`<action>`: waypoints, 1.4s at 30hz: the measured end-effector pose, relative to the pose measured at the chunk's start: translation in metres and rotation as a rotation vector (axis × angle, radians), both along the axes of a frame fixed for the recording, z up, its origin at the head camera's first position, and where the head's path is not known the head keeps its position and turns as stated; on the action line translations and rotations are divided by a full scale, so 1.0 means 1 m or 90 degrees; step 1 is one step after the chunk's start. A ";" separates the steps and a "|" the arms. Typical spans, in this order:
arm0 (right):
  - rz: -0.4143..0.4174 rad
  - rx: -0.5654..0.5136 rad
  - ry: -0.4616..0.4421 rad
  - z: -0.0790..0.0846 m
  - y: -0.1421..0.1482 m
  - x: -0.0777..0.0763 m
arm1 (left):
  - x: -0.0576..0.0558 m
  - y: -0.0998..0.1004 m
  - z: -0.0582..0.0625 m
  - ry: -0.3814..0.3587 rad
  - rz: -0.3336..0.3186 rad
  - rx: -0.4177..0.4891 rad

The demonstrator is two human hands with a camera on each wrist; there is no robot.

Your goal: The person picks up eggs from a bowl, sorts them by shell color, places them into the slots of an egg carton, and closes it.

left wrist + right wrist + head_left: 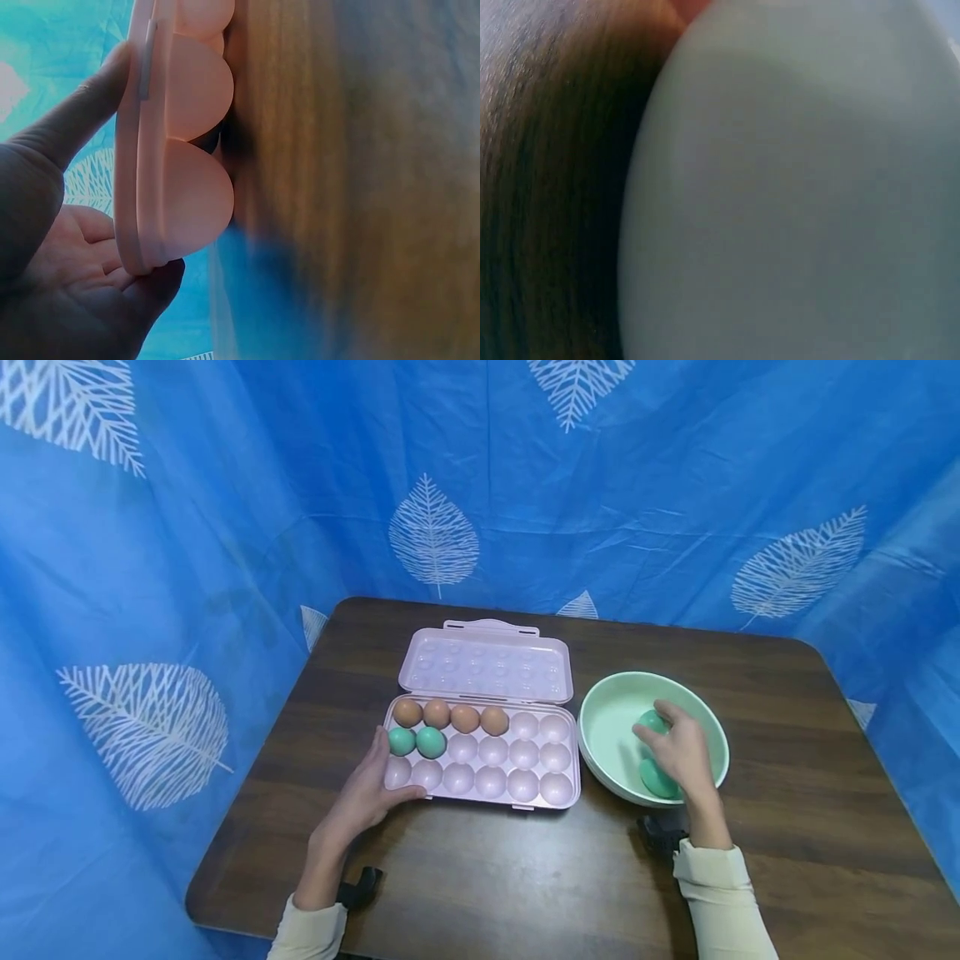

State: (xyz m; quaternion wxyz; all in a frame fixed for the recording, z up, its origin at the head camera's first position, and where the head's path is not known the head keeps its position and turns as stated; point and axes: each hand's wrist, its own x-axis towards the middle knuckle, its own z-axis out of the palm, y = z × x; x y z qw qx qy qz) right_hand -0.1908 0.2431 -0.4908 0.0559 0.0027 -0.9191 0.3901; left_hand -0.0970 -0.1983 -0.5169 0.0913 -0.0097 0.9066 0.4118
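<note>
A pale pink egg carton [573,777] lies with its lid [487,664] folded back. Four-across brown eggs [465,718] fill part of its back row, and two green eggs [431,742] sit at the left of the middle row. My left hand [367,789] holds the carton's front left corner, thumb along the front edge; the left wrist view shows the thumb on the rim [127,172]. Inside the light green bowl [615,693], my right hand [678,747] grips a green egg [655,721] between thumb and fingers. Another green egg [658,779] lies beneath that hand, partly covered.
The bowl stands against the carton's right side on a dark wooden table [480,877]. Its outer wall [780,187] fills most of the right wrist view. A blue curtain [337,460] with white leaf prints hangs behind and at the sides.
</note>
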 end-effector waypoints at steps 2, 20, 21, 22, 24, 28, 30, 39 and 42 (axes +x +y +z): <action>0.006 0.018 -0.003 0.000 0.000 -0.002 | 0.000 0.000 0.000 0.004 0.001 0.005; 0.022 0.172 -0.016 -0.002 -0.004 -0.008 | 0.000 0.002 0.001 -0.009 0.018 0.005; 0.026 0.182 -0.022 -0.002 -0.004 -0.008 | 0.000 0.002 0.001 -0.008 0.017 0.004; 0.030 0.189 -0.030 -0.002 -0.004 -0.008 | 0.000 0.002 0.000 -0.007 0.017 0.002; 0.036 0.200 -0.046 -0.003 -0.004 -0.009 | 0.000 0.001 0.000 -0.002 0.015 -0.001; 0.030 0.215 -0.059 -0.004 -0.005 -0.009 | 0.000 0.001 0.000 0.007 0.010 -0.003; 0.024 0.215 -0.061 -0.004 -0.005 -0.009 | 0.001 0.000 0.000 0.012 0.008 0.000; 0.022 0.235 -0.065 -0.004 -0.007 -0.006 | 0.002 -0.001 -0.001 0.023 0.004 0.001; 0.018 0.237 -0.059 -0.004 -0.008 -0.005 | 0.002 -0.001 -0.001 0.019 0.006 -0.005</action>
